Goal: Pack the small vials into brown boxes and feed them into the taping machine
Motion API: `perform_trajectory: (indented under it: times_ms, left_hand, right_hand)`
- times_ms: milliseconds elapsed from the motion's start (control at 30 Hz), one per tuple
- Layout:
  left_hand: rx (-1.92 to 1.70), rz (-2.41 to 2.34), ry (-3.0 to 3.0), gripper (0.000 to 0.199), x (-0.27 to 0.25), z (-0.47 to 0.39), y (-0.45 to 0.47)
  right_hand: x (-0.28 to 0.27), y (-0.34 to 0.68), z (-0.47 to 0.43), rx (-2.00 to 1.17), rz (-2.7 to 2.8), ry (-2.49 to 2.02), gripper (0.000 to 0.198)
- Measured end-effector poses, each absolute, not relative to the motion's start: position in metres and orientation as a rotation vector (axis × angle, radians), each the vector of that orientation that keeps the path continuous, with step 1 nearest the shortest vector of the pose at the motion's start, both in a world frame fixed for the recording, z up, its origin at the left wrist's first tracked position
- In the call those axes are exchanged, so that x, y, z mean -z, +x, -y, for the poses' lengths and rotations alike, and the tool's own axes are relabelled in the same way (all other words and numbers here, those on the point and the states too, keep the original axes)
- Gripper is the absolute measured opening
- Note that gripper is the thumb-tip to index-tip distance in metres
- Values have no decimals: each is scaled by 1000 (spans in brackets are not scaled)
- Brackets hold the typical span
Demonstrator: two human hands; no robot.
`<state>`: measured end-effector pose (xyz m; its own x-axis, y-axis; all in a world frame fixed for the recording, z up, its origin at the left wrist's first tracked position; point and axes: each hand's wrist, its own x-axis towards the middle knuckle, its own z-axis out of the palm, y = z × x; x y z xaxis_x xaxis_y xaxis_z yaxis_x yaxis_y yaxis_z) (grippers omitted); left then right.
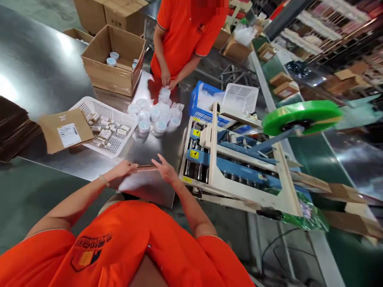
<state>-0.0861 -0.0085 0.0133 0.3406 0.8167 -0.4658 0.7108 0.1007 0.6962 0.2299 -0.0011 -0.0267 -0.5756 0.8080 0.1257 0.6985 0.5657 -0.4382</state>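
Note:
A thin brown cardboard piece (146, 166), seen nearly edge-on, spans the gap between my hands above the table's front edge. My left hand (124, 169) is closed on its left end. At its right end is my right hand (166, 170), fingers stretched apart; whether the palm side touches the cardboard I cannot tell. Beyond them lie several plastic-wrapped round tubs (160, 126) with pale blue lids. To the left, a white perforated basket (123, 148) contains several small white-and-tan packs (104, 134). A flat brown carton with a white label (68, 134) rests against that basket.
Across the table, a co-worker (185, 36) handles a wrapped tub. An open cardboard box (109, 75) with tubs stands at the back left. A roller taping machine (239, 167) with a green tape roll (302, 115) borders the right side. Stacked cardboard (14, 131) lies far left.

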Motion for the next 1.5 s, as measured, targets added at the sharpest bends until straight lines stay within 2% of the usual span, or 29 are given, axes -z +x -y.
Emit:
perform_trajectory:
  times_ms: [100, 200, 367, 467, 567, 667, 800, 867, 933, 1033, 1133, 1267, 1333, 1433, 1500]
  left_hand:
    - [12, -1534, 1769, 65, -26, -19, -83]
    - [69, -1617, 1923, 56, -40, -51, -59]
    - [71, -1621, 2149, 60, -49, -82, -8]
    - [88, -1617, 2156, 61, -48, -84, 0]
    - [96, -1610, 2163, 63, -43, -79, 2]
    - [72, -1554, 2190, 61, -39, -72, 19]
    - [12, -1288, 2294, 47, -39, -65, 50]
    - [-105, -1201, 2346, 46, -41, -63, 52]
    - [-244, -1313, 2337, 48, -41, -59, 41]
    - [-225, -1577, 2224, 32, -39, -48, 18]
    - [-113, -1450, 2271, 20, -36, -39, 4]
    - [-19, -933, 2439, 35, -33, -42, -1]
    - [53, -805, 2409, 33, -33, -49, 0]
    - [86, -922, 2377, 26, -32, -54, 10]
    - [26, -1132, 2364, 27, -26, -50, 20]
  right_hand:
    - [29, 230, 24, -298, 2596, -1187, 50]
    - [34, 225, 45, -269, 2680, -1065, 49]
    - [29, 218, 39, -365, 2712, -1016, 40]
    - [18, 228, 29, -350, 2723, -1130, 28]
    - [11, 235, 25, -350, 2738, -1156, 24]
    - [11, 229, 20, -486, 2764, -1104, 17]
    - [17, 217, 0, -972, 2658, -1005, 29]
    - [21, 215, -8, -1124, 2499, -1015, 33]
    - [25, 217, -12, -1087, 2267, -1103, 38]
    - [29, 219, -8, -975, 1973, -1166, 38]
    - [31, 216, -2, -1002, 1952, -1159, 39]
    - [28, 209, -4, -1073, 1958, -1262, 40]
    - [21, 208, -8, -1151, 1990, -1327, 38]
    - [3, 214, -13, -1175, 2104, -1392, 34]
    - [-10, 221, -15, -1004, 2181, -1448, 28]
